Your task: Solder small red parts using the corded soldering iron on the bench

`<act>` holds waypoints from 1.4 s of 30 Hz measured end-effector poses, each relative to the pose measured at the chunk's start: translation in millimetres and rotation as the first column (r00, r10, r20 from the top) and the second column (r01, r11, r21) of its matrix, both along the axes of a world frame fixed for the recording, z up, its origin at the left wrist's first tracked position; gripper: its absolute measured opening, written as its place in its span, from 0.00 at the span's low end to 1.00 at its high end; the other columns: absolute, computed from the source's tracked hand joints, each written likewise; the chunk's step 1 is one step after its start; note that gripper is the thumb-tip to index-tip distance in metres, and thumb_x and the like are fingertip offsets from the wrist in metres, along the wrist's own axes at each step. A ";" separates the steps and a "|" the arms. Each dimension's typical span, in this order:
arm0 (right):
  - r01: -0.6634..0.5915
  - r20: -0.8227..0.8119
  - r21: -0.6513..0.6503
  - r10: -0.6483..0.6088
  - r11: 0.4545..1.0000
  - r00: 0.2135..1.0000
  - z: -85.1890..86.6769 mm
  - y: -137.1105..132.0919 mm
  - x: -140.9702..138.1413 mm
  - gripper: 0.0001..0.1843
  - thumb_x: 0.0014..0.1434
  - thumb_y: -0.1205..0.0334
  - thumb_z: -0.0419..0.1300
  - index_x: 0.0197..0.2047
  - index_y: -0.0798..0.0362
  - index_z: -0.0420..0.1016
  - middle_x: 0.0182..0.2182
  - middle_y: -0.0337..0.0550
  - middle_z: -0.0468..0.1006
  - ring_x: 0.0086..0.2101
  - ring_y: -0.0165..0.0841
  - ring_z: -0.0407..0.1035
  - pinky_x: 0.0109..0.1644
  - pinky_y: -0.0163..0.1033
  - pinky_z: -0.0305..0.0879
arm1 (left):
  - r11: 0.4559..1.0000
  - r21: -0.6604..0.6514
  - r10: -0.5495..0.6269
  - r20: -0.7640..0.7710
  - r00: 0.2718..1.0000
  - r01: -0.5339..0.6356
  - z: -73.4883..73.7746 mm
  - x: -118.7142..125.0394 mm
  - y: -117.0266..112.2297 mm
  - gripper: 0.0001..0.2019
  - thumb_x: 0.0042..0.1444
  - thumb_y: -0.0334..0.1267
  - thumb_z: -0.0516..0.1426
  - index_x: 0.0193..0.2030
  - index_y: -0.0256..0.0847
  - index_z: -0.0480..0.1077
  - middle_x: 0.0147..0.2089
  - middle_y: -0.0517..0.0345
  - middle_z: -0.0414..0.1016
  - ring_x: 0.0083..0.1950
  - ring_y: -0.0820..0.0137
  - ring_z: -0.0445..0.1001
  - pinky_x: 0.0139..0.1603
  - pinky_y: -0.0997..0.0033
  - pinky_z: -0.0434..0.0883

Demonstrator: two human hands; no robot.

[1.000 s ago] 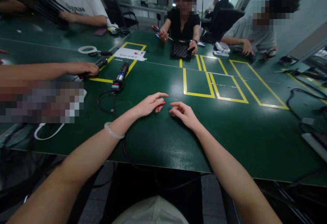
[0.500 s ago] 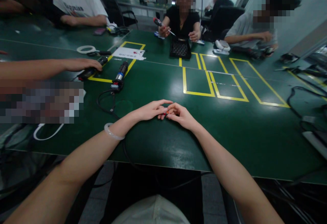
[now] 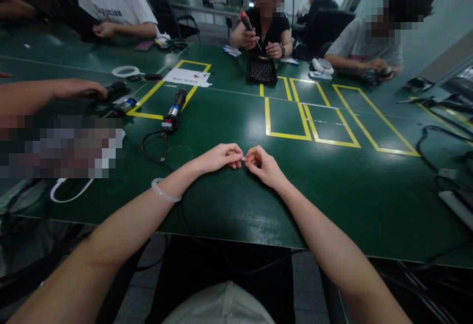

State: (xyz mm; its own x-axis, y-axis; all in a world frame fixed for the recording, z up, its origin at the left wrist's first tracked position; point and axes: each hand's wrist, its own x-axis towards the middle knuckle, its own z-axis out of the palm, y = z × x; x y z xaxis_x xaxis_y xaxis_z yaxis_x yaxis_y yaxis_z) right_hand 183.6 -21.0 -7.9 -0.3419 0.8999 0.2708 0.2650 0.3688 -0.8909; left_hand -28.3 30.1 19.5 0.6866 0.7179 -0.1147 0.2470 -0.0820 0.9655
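Over the green table [image 3: 229,201], my left hand [image 3: 224,157] and my right hand [image 3: 263,165] meet almost fingertip to fingertip. Between them is a tiny part [image 3: 244,159], whitish toward the left and orange-red toward the right, too small to name. My left thumb and fingers pinch its pale end. Closed round the orange-red end are my right thumb and forefinger, which partly hide it. A translucent bracelet [image 3: 164,192] circles my left wrist.
A black cylindrical device [image 3: 175,107] with a cable lies ahead on the left, near a paper sheet [image 3: 187,77]. Across the table a person holds a screwdriver [image 3: 247,21] over a black tray [image 3: 261,71]. Yellow tape outlines [image 3: 288,136] mark the tabletop. A co-worker's hand [image 3: 90,89] reaches in from the left.
My hands have drawn slightly apart, and the small part now shows between my fingertips. The co-worker's hand at left has moved back leftward. The person opposite has raised the screwdriver more upright.
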 end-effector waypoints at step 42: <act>0.070 0.038 -0.108 -0.066 0.992 0.997 -0.1 4.2 6.8 0.12 0.57 0.55 0.65 0.39 0.52 0.71 0.29 0.38 0.74 0.30 0.29 0.67 0.36 0.36 0.65 | 0.606 0.777 0.762 -0.506 0.404 -0.170 -1.0 -173.8 89.1 0.43 0.54 0.65 0.60 0.60 0.25 0.62 0.60 0.36 0.68 0.60 0.51 0.65 0.59 0.52 0.65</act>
State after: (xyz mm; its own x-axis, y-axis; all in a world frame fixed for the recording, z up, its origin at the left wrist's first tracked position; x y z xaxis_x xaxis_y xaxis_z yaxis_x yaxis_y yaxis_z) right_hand 190.5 -16.8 -8.0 -0.2863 0.9449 0.1586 0.3168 0.2495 -0.9151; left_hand -202.0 119.3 18.5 0.0526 0.9845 0.1674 0.9816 -0.0818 0.1727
